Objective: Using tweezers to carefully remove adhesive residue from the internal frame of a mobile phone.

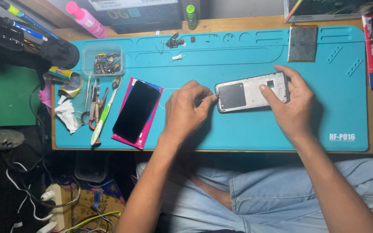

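Both hands meet at the phone frame, which lies flat on the blue mat, long axis left-right. Right hand grips its right end; left hand pinches something thin at its left end.

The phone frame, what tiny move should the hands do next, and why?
Probably ease the left hand along the edge of the phone frame. Its fingers pinch at the frame's left end, while the right hand pins the other end to the blue mat.

Black phone screen lies on a pink packet, left of centre
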